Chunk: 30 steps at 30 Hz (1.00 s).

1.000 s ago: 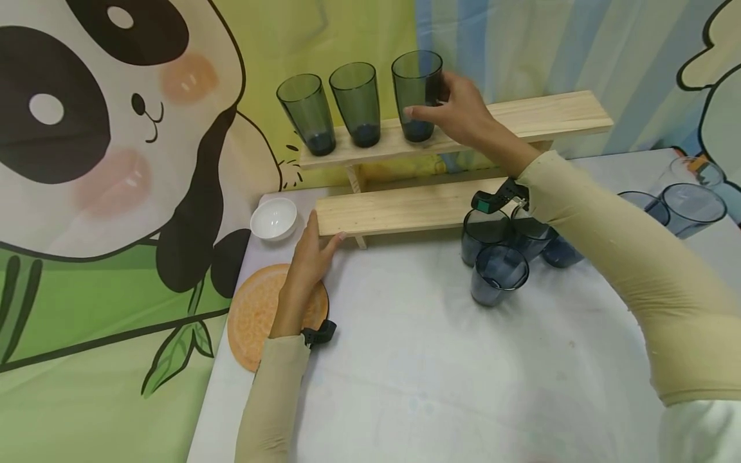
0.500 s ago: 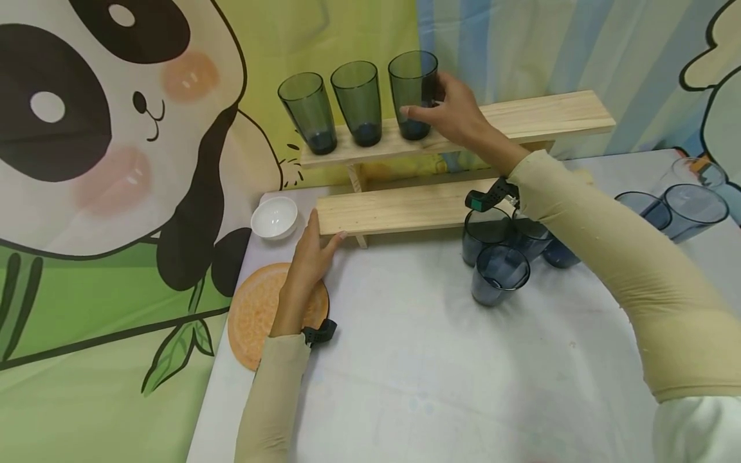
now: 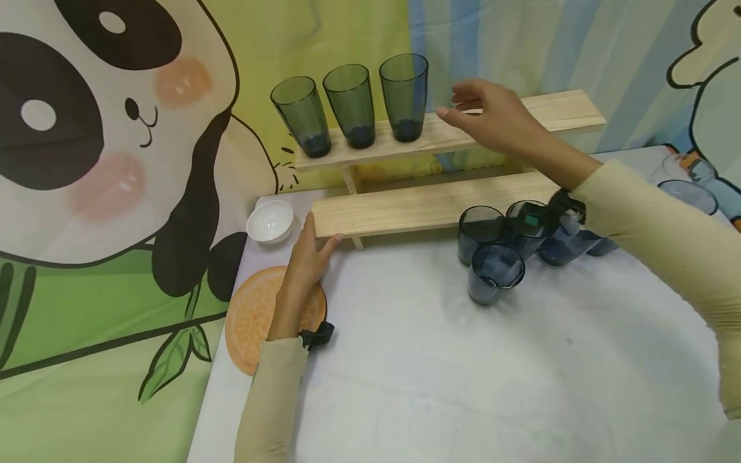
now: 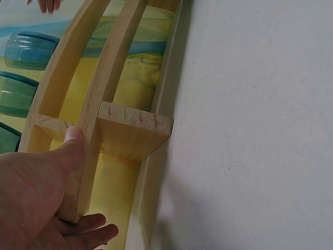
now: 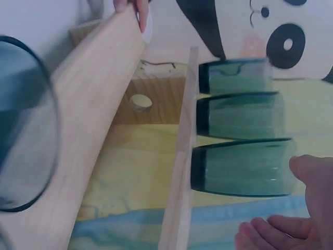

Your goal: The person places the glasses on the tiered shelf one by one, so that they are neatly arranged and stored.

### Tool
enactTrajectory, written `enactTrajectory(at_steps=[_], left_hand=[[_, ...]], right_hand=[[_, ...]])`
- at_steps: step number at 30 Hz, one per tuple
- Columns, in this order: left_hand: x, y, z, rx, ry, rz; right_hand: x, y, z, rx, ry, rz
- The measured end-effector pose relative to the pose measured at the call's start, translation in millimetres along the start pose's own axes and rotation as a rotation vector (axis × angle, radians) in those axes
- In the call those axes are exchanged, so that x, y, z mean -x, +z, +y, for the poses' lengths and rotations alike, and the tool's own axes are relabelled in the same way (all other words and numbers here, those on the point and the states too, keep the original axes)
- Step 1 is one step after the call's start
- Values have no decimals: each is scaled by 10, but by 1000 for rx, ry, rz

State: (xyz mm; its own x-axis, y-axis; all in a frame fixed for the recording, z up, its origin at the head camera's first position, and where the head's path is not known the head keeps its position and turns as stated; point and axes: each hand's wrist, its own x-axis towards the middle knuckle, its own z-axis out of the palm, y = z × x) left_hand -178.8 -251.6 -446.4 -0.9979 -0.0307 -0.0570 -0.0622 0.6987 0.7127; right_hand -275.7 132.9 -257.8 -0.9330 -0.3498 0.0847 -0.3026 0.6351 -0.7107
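Observation:
Three tall tinted drinking glasses stand in a row on the upper board of a two-tier wooden shelf (image 3: 393,209): a left one (image 3: 301,116), a middle one (image 3: 350,106) and a right one (image 3: 404,96). My right hand (image 3: 492,116) hovers just right of the right glass, fingers parted and holding nothing; the right wrist view shows a gap between fingers and glass (image 5: 244,167). With my left hand (image 3: 302,263) I grip the left end of the lower board, thumb (image 4: 73,136) against its front edge and fingers around the end.
Several shorter dark glasses (image 3: 496,275) cluster in front of the lower board's right part. More glassware (image 3: 687,196) stands at the far right. By my left arm lie a white bowl (image 3: 270,222) and an orange round plate (image 3: 251,315), on a white cloth (image 3: 434,373).
My right hand has let go of the right glass, which shifted slightly left, and has drawn away to the right. My left hand keeps its grip on the shelf.

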Motion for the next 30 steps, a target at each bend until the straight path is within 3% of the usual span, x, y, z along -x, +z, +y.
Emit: enactTrajectory(at_steps=[6,11,17,21,24,30], left_hand=[[2,-7,-17,4,-3,2],[5,5,-26,6,-10,-8],[0,32,-21,14,-3,-7],[0,34,-26,22,0,-10],[-12,37,-30,23,16,-12],[-28,31,-38,25,20,-4]], right_hand=[[755,-203,149,116,-33,-33],[1343,-198,379,214,26,-164],[1849,21,650,270,89,-389],[2033,333,806,199,146,-486],[2092,587,888,82,182,-422],[2105,979,1020,-84,155,-127]])
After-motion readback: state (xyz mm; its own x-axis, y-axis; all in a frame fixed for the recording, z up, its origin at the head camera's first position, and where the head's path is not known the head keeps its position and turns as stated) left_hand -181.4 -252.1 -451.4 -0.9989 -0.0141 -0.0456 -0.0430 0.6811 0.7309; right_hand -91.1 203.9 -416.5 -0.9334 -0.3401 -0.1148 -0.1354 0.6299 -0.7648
